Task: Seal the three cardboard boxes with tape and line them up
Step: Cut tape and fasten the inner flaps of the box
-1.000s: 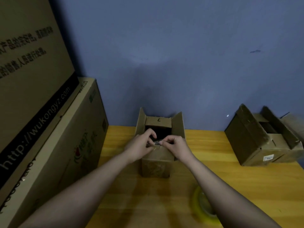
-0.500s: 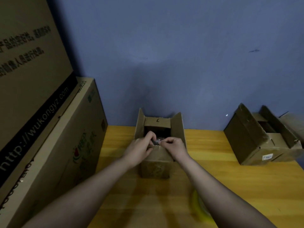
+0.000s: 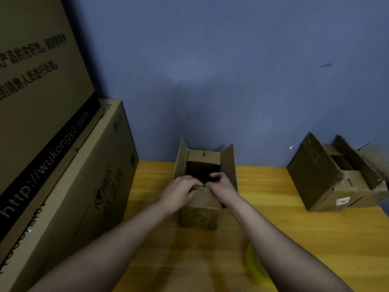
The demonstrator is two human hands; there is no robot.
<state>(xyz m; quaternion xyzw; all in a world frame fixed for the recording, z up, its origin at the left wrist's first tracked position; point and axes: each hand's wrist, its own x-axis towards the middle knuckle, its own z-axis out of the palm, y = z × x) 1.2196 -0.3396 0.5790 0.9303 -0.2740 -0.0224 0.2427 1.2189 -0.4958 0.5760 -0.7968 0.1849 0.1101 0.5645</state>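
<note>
A small cardboard box [image 3: 199, 216] stands on the wooden table against the blue wall, its two side flaps upright and its top open. My left hand [image 3: 179, 192] and my right hand [image 3: 223, 185] meet over its near flap, fingers curled on the flap's edge. What lies between the fingertips is too dark to tell. A second open cardboard box [image 3: 334, 182] sits at the right, flaps up. A yellow tape roll [image 3: 253, 264] lies on the table under my right forearm, partly hidden.
Two large cardboard cartons [image 3: 69, 186] are stacked along the left side, crowding the table's left edge. The wooden table [image 3: 273, 186] shows between the two small boxes. The blue wall closes the back.
Both hands have shifted slightly forward along the near flap, pressing it lower over the opening. The boxes stay where they were.
</note>
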